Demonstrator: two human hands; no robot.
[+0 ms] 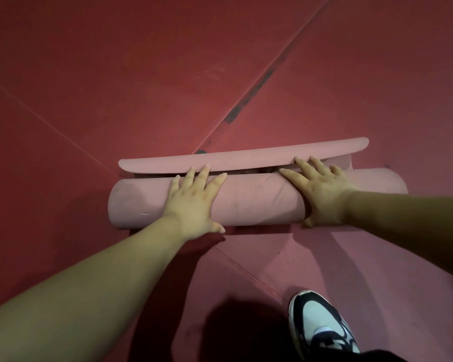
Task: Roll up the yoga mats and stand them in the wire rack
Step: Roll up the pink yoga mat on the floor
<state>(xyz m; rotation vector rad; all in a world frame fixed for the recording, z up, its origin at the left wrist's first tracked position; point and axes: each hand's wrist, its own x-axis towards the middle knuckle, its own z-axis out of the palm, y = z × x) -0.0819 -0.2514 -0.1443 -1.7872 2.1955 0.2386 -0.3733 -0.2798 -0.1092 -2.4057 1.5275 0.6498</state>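
A pink yoga mat lies across the red floor as a thick roll. Its last free end curls up just beyond the roll as a narrow flap. My left hand lies flat on top of the roll, left of centre, with fingers spread and the thumb at the near side. My right hand presses on the roll right of centre, fingers straight and reaching to the flap's edge. The roll's right end sits partly behind my right forearm. No wire rack is in view.
Red padded floor surrounds the mat, with a dark seam running diagonally away behind it. My black-and-white shoe stands at the bottom right, close to the roll.
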